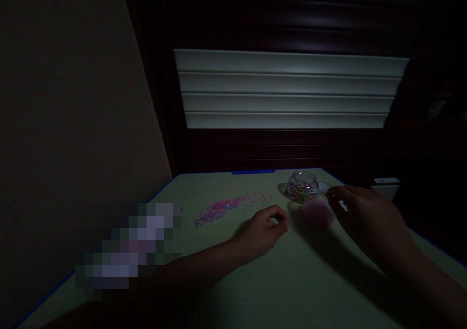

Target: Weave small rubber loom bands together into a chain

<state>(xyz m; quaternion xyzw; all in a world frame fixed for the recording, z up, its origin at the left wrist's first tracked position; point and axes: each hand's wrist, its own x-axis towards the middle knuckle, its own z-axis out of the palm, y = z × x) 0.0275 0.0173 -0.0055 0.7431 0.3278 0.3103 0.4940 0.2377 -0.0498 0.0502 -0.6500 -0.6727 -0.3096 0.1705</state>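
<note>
Two hands over the surface, both bare, light is poor. Left hand: thumb and index curled into a loop, tips about meeting, near mid-surface; can't tell if anything small is pinched there. Right hand: palm down, fingers bent, tips at the upper edge of a clear container with pink contents; can't tell whether they grip it or something tiny. Contents too dim to identify.

Just behind that container: round clear jar, open mouth up, multicolored small bands inside. Left of the jar, beyond the left hand: loose pile of pink and purple small bands, long and low, with a few strays trailing off its right end toward the jar.

Surface is pale green, blue edging. Left side has a pixelated patch, content unreadable. Behind: white slatted panel in dark woodwork. Plain wall on the left. White box-like item past the right edge.
</note>
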